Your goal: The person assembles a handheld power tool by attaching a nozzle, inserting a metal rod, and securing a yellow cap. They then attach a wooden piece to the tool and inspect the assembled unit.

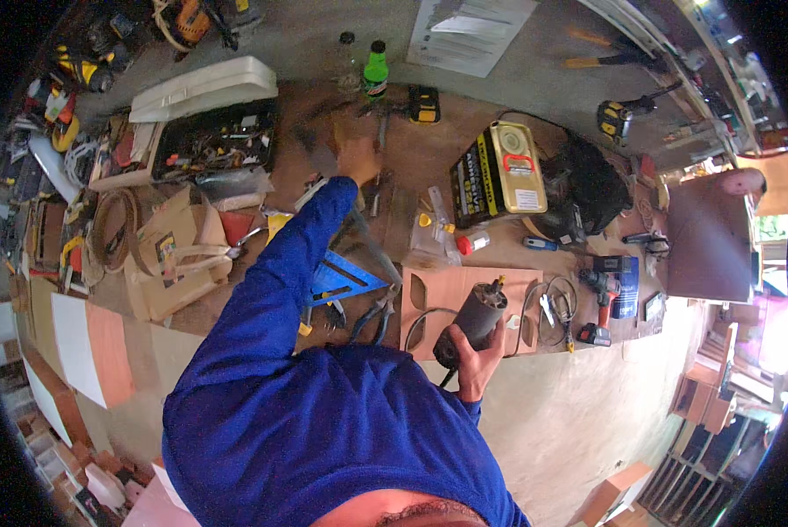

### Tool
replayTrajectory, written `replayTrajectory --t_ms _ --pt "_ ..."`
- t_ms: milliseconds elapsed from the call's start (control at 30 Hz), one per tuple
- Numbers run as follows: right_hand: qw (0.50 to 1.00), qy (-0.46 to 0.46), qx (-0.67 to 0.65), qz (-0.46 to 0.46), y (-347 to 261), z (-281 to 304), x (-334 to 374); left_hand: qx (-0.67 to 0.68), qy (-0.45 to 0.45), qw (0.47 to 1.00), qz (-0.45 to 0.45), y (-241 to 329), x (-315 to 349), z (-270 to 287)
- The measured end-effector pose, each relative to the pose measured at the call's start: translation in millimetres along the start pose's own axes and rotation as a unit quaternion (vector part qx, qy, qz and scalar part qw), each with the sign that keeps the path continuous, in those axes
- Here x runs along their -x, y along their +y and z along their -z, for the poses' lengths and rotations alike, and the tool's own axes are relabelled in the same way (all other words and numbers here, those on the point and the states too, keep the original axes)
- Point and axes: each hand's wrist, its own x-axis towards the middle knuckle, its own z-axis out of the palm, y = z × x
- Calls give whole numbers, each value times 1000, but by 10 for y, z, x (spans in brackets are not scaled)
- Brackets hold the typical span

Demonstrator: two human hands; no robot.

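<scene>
My right hand (pixel 480 360) is wrapped round a black trim router motor (pixel 480 314), a thick cylinder tilted with its brass-coloured collet end up and away from me. Its dark cord comes off the lower end. Beneath it lies a flat orange-brown board (pixel 424 285) with rounded cut-outs. My left arm stretches across the bench, and my left hand (pixel 357 158) is over its far middle part. Motion smears its fingers, so I cannot make out whether they hold anything. Beside my left forearm lies a blue speed square (pixel 345 279), with pliers (pixel 376 318) near it.
A tall yellow-and-black can (pixel 499 171) stands right of centre. Behind are a green bottle (pixel 375 70) and a battery (pixel 424 105). An open toolbox (pixel 214 145) and cardboard box (pixel 179 250) crowd the left. A cordless drill (pixel 601 303) lies at the right.
</scene>
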Motion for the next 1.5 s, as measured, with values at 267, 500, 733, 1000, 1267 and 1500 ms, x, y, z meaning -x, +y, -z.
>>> replayTrajectory --t_ms 267,500,733,1000,1267,1500 --pt "1000 22 9 -16 66 138 -50 8 103 993 52 -1070 444 649" --pt "999 5 32 -12 73 88 -147 71 128 987 69 -326 1653 608" --pt "997 -65 26 18 -25 31 -71 574 7 781 246 213 1646 193" --pt "991 -61 90 80 -130 171 64 588 -175 767 189 186 2309 1209" --pt "971 -80 168 150 -174 241 102 558 -179 810 3 841 2918 2155" --pt "958 -129 197 164 -125 219 133 335 -193 915 -115 1053 2753 2477"
